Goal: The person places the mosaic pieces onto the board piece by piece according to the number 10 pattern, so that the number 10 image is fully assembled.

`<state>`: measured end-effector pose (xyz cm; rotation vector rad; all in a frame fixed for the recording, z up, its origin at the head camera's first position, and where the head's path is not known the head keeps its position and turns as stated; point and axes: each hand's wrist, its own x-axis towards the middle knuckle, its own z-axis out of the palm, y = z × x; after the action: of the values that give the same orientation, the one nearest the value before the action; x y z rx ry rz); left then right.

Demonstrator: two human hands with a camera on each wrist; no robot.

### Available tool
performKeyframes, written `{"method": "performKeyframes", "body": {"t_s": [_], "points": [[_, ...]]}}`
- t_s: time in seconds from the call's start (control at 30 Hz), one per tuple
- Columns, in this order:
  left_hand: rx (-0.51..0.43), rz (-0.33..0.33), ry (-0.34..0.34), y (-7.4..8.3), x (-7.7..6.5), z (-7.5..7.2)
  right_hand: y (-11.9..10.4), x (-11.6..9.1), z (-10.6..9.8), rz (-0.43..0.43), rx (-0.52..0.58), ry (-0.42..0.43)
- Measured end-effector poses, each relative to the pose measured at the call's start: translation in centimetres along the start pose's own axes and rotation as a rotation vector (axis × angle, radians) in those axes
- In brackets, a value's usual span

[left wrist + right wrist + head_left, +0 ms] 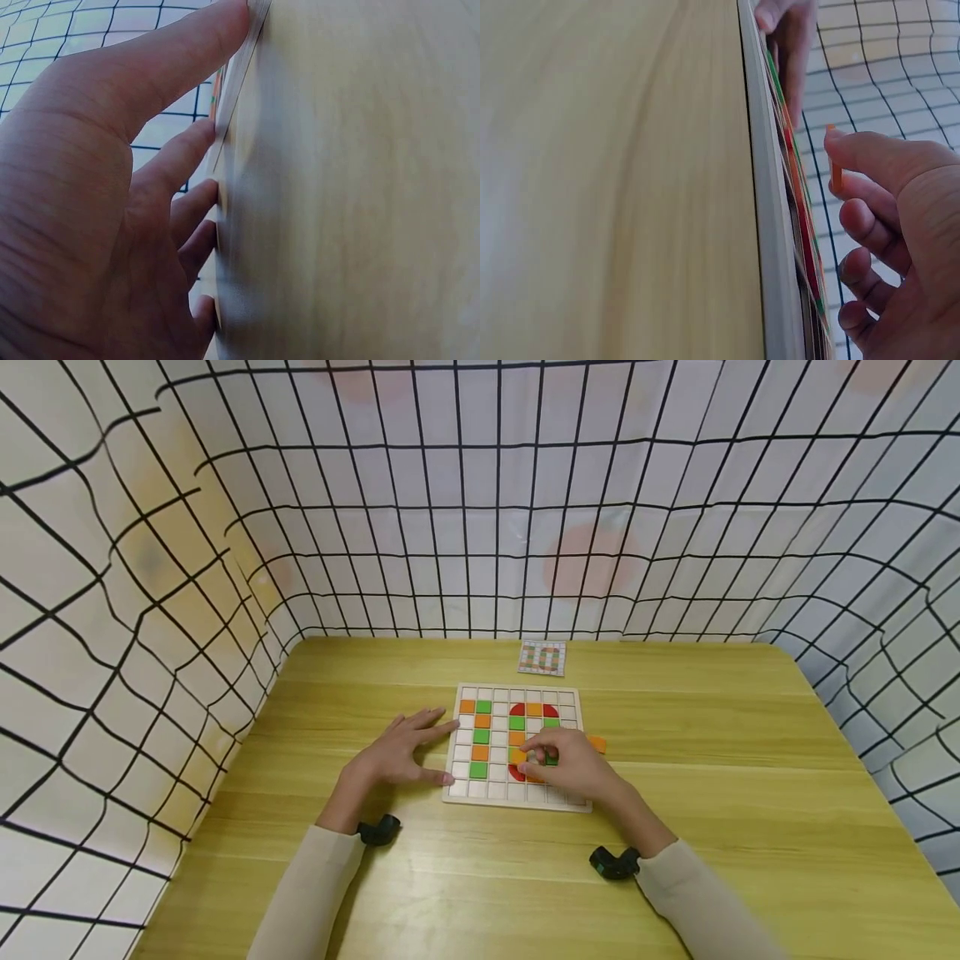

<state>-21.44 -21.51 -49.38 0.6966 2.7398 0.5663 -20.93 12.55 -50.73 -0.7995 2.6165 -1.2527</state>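
A white gridded board (pixel 459 760) lies on the table with orange, green and red tiles in its squares. Between thumb and forefinger, my right hand (pixel 573 763) pinches an orange tile (pixel 835 169) above the board's lower right part. The right wrist view shows that tile held on edge, apart from the board; its other fingers curl loosely. My left hand (pixel 399 750) spreads at the board's left side, its thumb and forefinger touching the edge. The left wrist view shows its other fingertips (pixel 204 234) on the table. My right hand hides some squares.
Just right of the board lies a loose orange tile (pixel 597 744). A small card (pixel 542 657) with a coloured grid pattern lies behind the board. White walls with black grid lines (pixel 495 535) enclose the wooden table (pixel 750 793) at the back and sides.
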Motion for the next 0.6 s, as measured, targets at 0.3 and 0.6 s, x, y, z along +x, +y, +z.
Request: {"method": "performKeyframes", "body": {"t_s": [0.3, 0.6], "points": [[0.011, -0.006, 0.002, 0.0, 0.0, 0.1, -1.8, 1.9, 2.7, -0.018, -0.016, -0.024], [0.008, -0.006, 0.0, 0.1, -0.1, 0.0, -3.4, 3.5, 4.8, -0.039, -0.053, -0.054]]}}
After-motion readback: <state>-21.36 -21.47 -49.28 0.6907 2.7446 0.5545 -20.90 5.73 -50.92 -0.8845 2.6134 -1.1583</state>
